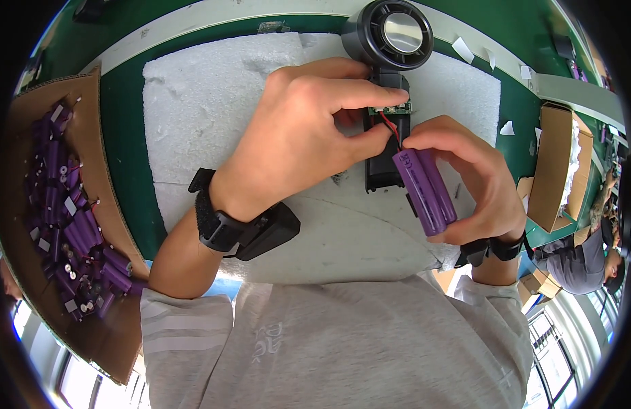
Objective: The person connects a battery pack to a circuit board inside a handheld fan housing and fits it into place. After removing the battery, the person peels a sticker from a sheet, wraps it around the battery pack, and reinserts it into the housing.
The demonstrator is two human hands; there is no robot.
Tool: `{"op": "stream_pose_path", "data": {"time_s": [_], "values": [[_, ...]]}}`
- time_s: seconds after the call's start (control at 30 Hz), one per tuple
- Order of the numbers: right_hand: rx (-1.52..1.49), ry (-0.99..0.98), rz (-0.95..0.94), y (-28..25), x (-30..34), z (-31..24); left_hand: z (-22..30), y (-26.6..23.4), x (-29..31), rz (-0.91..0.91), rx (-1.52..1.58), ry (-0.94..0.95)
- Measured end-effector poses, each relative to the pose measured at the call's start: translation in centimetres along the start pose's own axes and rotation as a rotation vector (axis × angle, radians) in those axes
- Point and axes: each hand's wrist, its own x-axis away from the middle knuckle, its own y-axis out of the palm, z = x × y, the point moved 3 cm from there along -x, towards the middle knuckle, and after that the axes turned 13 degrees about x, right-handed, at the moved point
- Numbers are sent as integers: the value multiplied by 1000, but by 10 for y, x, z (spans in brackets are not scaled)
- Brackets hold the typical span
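Note:
A black handheld fan [390, 34] lies with its round head at the far side and its opened handle [382, 170] pointing toward me. My left hand [281, 129] is closed on the handle from the left, its index fingertip at a small green circuit board [399, 109] and its thumb beside the wires. Red and dark wires [392, 125] run from near the board toward a purple battery pack [424, 191] of two joined cells. Tilted over the handle's right side, the pack is held between the fingers and thumb of my right hand [489, 174].
White foam sheeting [199, 102] lies under the work on a green tabletop [124, 136]. At left, a cardboard box [118, 273] holds many purple battery packs [77, 225]. Another cardboard box [554, 163] stands at right, near paper scraps [463, 50]. A person [581, 262] is at far right.

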Motion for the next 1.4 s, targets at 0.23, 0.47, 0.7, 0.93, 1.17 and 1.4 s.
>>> {"op": "stream_pose_path", "data": {"time_s": [0.23,0.47,0.7,0.93,1.17,1.4], "values": [[281,-80,229,21,-5,-5,3,-5,-2,-37,-86,35],[367,-93,340,26,-6,-8,5,-7,-4,-102,-51,-17],[640,-128,351,31,-8,-13,4,-8,-4,-103,-24,109],[643,-102,375,35,-4,-16,3,-7,-4,-91,-19,90],[749,-118,469,41,-1,-19,3,-5,-3,-67,-4,41],[827,-77,505,46,0,-21,2,-3,-3,-17,1,51]]}}
